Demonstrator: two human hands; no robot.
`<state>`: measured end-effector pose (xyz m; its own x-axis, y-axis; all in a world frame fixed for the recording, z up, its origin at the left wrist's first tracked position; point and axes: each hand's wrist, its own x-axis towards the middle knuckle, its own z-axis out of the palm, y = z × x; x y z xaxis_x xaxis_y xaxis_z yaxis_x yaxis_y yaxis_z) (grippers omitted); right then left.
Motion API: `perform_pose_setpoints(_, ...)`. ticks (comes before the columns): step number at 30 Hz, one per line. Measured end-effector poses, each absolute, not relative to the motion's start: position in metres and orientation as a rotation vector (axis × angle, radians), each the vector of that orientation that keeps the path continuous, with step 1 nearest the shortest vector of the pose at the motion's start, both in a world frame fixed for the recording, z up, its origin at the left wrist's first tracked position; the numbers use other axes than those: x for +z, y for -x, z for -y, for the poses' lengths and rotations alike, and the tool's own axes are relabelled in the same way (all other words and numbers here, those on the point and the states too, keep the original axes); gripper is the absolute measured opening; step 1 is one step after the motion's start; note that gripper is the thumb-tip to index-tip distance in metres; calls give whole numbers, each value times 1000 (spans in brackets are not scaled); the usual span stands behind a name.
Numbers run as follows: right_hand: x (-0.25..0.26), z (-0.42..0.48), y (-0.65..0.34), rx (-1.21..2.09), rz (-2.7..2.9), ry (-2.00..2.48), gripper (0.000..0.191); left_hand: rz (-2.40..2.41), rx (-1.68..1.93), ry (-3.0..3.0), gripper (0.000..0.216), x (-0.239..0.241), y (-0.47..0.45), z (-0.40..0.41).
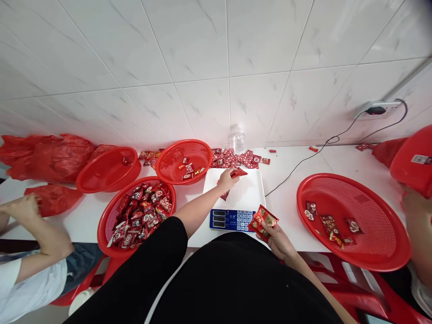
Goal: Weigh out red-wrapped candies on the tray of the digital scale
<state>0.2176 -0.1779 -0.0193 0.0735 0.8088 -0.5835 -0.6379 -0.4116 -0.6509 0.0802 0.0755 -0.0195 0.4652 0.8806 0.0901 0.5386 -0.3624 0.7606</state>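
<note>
My left hand (228,178) reaches over the white pan of a weighing scale (249,193) and pinches a red candy packet (238,172) above it. Another red packet lies under that wrist on the pan. My right hand (278,238) is at the table's front edge, closed on a few red and gold packets (263,219) beside the scale's blue keypad (232,220). A red basket (137,214) full of red packets stands to the left of the scale.
Two more red baskets (184,161) stand behind, and a wide one (354,220) with a few packets is on the right. Loose packets and a clear bottle (239,141) line the wall. A cable runs to a socket (378,108). Other people's arms are at both sides.
</note>
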Motion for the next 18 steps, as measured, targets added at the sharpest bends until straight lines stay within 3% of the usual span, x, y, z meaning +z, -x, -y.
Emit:
perform_pose_setpoints(8, -26, 177, -217, 1642, 222, 1179, 33, -1300, 502, -2223, 32, -24, -33, -73)
perform_pose_setpoints(15, -26, 174, -216, 1667, 219, 1179, 35, -1287, -41, -2265, 72, -32, -28, -60)
perform_pose_setpoints(18, -29, 174, -216, 1665, 215, 1188, 38, -1278, -157, -2294, 78, -24, -31, -58)
